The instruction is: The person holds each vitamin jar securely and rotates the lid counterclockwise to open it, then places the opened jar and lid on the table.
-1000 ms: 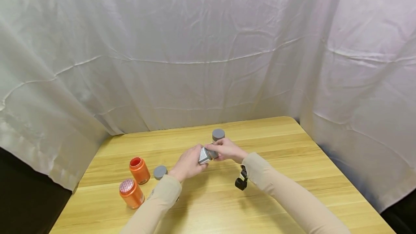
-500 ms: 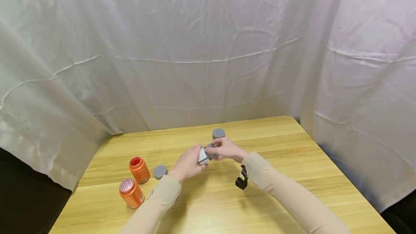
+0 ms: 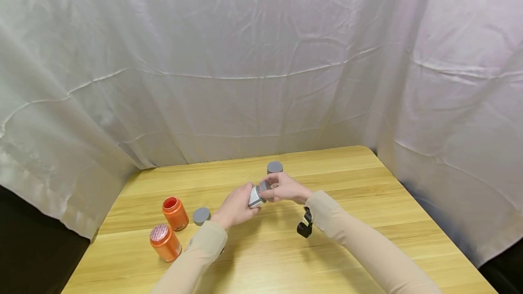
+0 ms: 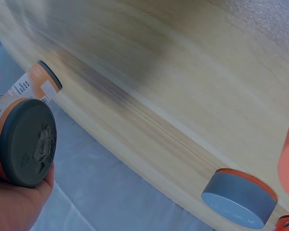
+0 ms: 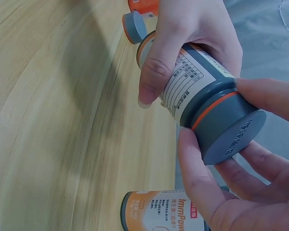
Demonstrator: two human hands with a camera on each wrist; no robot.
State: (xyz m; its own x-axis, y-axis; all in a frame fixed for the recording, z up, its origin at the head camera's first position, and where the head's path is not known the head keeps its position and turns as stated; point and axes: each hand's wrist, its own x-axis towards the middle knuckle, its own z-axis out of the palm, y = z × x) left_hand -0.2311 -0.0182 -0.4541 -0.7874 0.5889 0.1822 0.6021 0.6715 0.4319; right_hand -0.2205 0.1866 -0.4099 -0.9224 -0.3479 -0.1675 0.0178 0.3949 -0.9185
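In the head view my left hand (image 3: 237, 206) grips the body of a grey supplement bottle (image 3: 255, 197), which it holds tilted above the table. The right wrist view shows the bottle's printed white label and its grey cap (image 5: 227, 126) with an orange ring. My right hand (image 3: 288, 188) holds this cap, thumb and fingers spread around its rim. The cap sits on the bottle's neck. The bottle's dark base (image 4: 31, 143) faces the left wrist camera. Just beyond my right hand stands a second grey-capped bottle (image 5: 159, 210) with an orange and white label.
At the left stand two orange bottles without caps: the farther one (image 3: 175, 214) has an open mouth, the nearer one (image 3: 165, 245) a pink patterned seal. A loose grey cap (image 3: 202, 216) lies beside them. Pale curtains (image 3: 245, 103) surround the wooden table (image 3: 269, 262).
My right hand's fingers have shifted around the cap, and more of the cap now shows. The left hand and bottle have hardly moved. The other bottles stay in place.
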